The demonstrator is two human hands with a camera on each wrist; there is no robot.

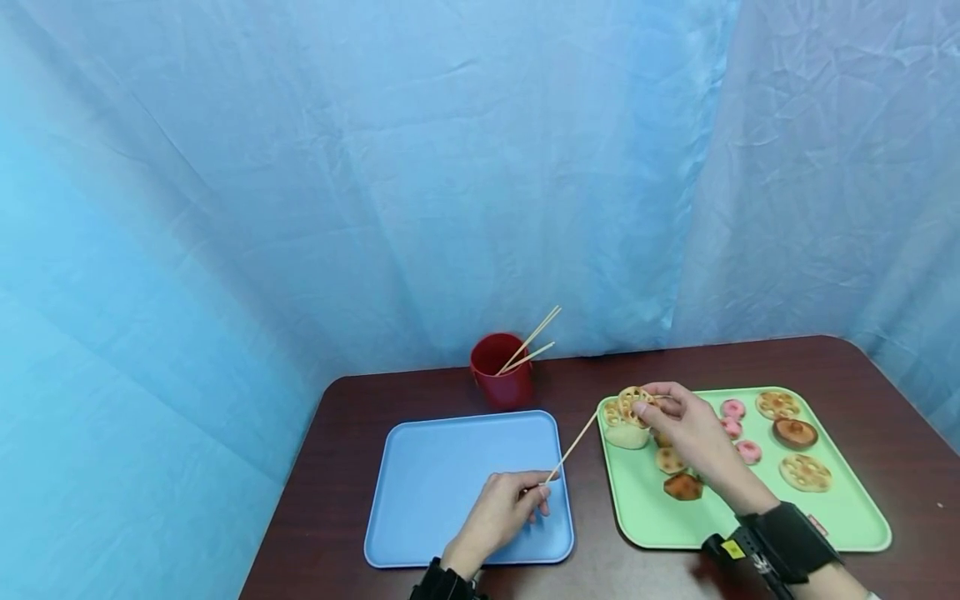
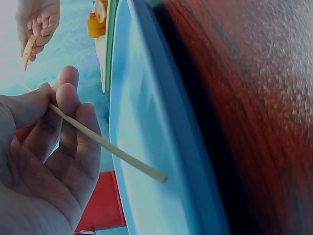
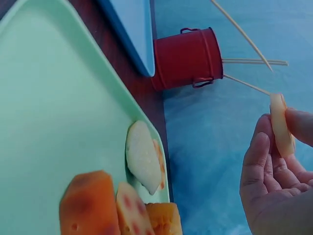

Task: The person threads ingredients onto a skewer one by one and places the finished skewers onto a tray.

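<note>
My left hand (image 1: 501, 510) pinches a thin wooden skewer (image 1: 573, 446) over the right part of the blue tray (image 1: 450, 492). The blunt end of the skewer (image 2: 110, 146) sticks out past the thumb and fingers in the left wrist view. Between right thumb and fingers, my right hand (image 1: 693, 433) holds a round slice with holes, like lotus root (image 1: 636, 402), above the far left corner of the green tray (image 1: 660, 525). Seen from the right wrist, the slice (image 3: 279, 125) is edge-on, and the skewer's pointed tip (image 3: 266, 63) is apart from it.
A red bucket (image 1: 506, 387) with several skewers (image 1: 536, 332) stands behind the blue tray. On the green tray lie a pale half-round piece (image 1: 627, 436), a brown chunk (image 1: 683, 487), pink rings (image 1: 748, 452), a brown mushroom-like piece (image 1: 795, 433) and further holed slices (image 1: 806, 472).
</note>
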